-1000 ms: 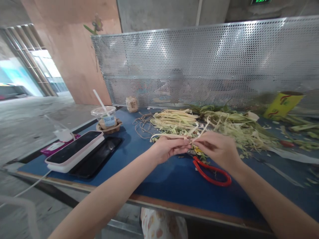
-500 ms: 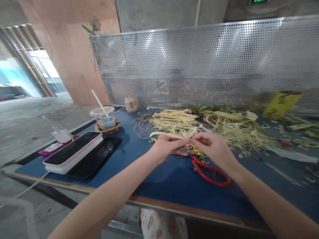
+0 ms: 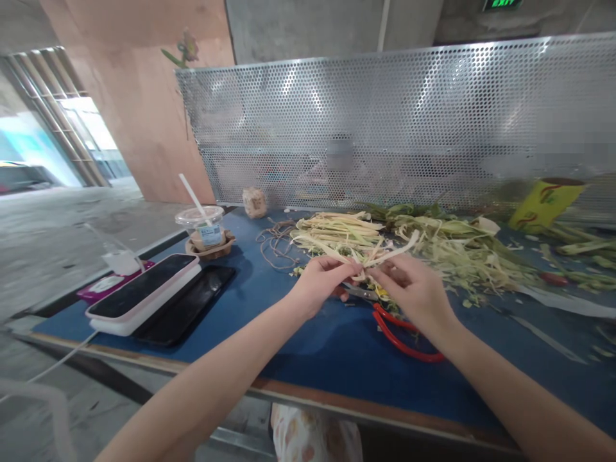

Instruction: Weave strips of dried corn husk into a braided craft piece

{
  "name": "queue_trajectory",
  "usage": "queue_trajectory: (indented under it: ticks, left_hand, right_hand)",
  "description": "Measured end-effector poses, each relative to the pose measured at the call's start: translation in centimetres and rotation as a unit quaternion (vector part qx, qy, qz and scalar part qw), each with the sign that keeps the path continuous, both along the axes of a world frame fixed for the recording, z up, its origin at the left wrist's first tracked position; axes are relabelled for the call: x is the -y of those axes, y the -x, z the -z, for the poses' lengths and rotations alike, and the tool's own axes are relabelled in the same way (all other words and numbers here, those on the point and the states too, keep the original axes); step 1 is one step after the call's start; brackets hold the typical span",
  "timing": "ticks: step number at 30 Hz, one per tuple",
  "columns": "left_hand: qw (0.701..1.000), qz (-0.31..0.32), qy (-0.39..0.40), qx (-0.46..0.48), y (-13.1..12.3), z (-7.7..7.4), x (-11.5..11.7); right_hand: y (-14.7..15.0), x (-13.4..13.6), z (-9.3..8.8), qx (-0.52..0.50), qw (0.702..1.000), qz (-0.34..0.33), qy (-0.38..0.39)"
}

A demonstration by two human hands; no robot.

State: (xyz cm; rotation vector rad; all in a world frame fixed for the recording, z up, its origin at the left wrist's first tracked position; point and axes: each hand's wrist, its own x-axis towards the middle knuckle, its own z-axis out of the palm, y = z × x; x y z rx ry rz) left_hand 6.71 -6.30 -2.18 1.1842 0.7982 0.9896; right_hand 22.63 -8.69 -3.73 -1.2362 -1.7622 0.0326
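Observation:
My left hand (image 3: 321,282) and my right hand (image 3: 414,285) meet near the middle of the blue table, pinching pale plant strips (image 3: 368,258) between their fingertips. Loose strip ends fan out to the left and up to the right. Just under the fingers lie scissors with red handles (image 3: 404,343), their blades partly hidden by my hands. Bits of green and yellow plant show beside the blades. Behind my hands is a flat pile of pale yellow strips (image 3: 339,228).
Green and dry husks (image 3: 474,256) spread to the right, near a yellow roll (image 3: 548,204). On the left are phones (image 3: 144,292), a lidded cup (image 3: 206,230) and brown twine (image 3: 276,242). A perforated metal panel (image 3: 375,115) stands behind.
A strip end now sticks up to the right above my right hand, and the left strip has shifted. Both hands stay close together, with their fingers slightly moved.

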Motion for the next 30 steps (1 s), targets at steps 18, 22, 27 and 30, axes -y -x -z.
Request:
queue_trajectory:
  ticks: [18, 22, 27, 30]
  left_hand:
    - [0.991, 0.023, -0.101, -0.087, 0.11, 0.78, -0.31]
    - [0.975, 0.077, -0.159, -0.138, 0.15, 0.93, -0.17]
    - [0.954, 0.103, -0.218, -0.180, 0.41, 0.37, 0.24]
    - [0.947, 0.124, -0.230, -0.186, 0.43, 0.04, 0.45]
  right_hand:
    - [0.06, 0.58, -0.64, 0.064, 0.981, -0.100, -0.156]
    - [0.03, 0.32, -0.48, 0.028, 0.990, -0.103, -0.089]
    - [0.05, 0.23, -0.39, -0.018, 0.990, -0.134, -0.031]
    - [-0.01, 0.14, -0.31, -0.074, 0.987, -0.137, 0.048]
